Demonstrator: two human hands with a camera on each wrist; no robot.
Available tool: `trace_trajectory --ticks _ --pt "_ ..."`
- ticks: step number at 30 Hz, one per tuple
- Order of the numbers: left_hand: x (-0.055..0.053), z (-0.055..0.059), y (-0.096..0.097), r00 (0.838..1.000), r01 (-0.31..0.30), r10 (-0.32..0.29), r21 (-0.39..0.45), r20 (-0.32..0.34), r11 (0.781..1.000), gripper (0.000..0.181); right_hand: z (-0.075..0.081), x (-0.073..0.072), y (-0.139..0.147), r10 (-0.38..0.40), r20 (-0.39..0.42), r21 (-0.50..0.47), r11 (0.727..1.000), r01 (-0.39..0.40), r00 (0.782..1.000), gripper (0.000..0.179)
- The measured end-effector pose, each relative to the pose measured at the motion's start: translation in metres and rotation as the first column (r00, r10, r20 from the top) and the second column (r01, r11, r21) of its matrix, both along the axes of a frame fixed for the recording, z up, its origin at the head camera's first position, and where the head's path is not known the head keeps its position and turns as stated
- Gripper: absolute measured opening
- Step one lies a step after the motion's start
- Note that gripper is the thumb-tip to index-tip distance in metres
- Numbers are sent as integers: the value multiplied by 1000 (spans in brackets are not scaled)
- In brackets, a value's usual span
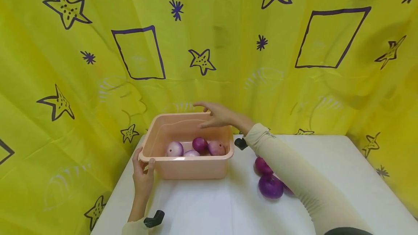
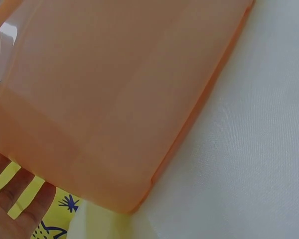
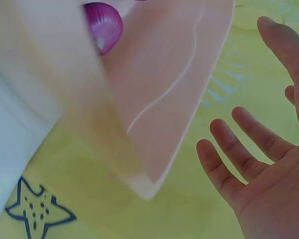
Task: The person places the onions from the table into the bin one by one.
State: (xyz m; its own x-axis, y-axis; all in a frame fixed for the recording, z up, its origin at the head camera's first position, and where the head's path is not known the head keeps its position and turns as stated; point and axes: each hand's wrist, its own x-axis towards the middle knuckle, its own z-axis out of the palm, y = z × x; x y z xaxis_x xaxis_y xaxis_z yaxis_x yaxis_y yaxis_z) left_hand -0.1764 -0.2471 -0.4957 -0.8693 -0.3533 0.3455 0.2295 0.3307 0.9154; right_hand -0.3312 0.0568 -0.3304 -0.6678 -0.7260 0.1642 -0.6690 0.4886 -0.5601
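A peach plastic tub [image 1: 192, 169] stands on the white table with several onions inside, among them a dark red onion [image 1: 200, 144] and a paler one [image 1: 175, 149]. My left hand [image 1: 143, 178] grips the tub's front left corner, thumb at the front rim and fingers along the left side. In the left wrist view, fingers [image 2: 32, 206] show at the edge of the tub wall [image 2: 109, 99]. Over the tub's back right part is my right hand [image 1: 217, 116], fingers spread and holding nothing. The right wrist view shows its open palm [image 3: 279, 199] beside the tub's rim.
Right of the tub lie purple onions, including a round one [image 1: 270, 186] and a redder one [image 1: 262, 166], partly hidden by my right sleeve [image 1: 294, 177]. A yellow curtain [image 1: 209, 90] with drawn stars hangs close behind the table [image 1: 346, 177].
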Motion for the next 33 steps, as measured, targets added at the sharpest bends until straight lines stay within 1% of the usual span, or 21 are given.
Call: trace_trajectory --ticks 5,8,10,12,15,18,23,26,30,33 --pt "-1 -3 -2 1000 12 -12 -19 -11 1000 63 3 7 23 -18 -33 -20 1000 17 999 80" --pt "0 -4 -2 1000 23 -24 -16 -18 1000 64 5 13 40 -24 -39 -35 999 23 999 79" --pt "1 -3 -2 1000 28 -28 -7 -13 1000 64 7 18 53 -34 -30 -41 999 33 999 79" --pt "1 -1 -1 999 35 -35 0 -9 999 65 8 24 69 -64 -16 -33 997 63 998 79" --pt "1 -1 -2 1000 27 -27 8 3 1000 64 9 31 92 -112 -30 -16 994 111 993 80" --pt "1 0 -3 1000 26 -26 18 -2 999 63 8 36 114 -153 -50 -7 988 153 987 81" --pt "0 2 -6 998 57 -56 46 -14 997 63 2 45 146 -193 -44 -5 981 193 980 81" --pt "0 2 -6 998 66 -66 58 -3 996 64 -3 51 161 -201 -48 0 980 201 979 80" --pt "1 3 -6 997 74 -75 65 3 995 65 -13 61 180 -220 -51 6 975 221 974 80" --pt "0 3 -5 996 84 -84 58 -2 995 65 -23 71 194 -240 -62 -1 971 241 969 80"
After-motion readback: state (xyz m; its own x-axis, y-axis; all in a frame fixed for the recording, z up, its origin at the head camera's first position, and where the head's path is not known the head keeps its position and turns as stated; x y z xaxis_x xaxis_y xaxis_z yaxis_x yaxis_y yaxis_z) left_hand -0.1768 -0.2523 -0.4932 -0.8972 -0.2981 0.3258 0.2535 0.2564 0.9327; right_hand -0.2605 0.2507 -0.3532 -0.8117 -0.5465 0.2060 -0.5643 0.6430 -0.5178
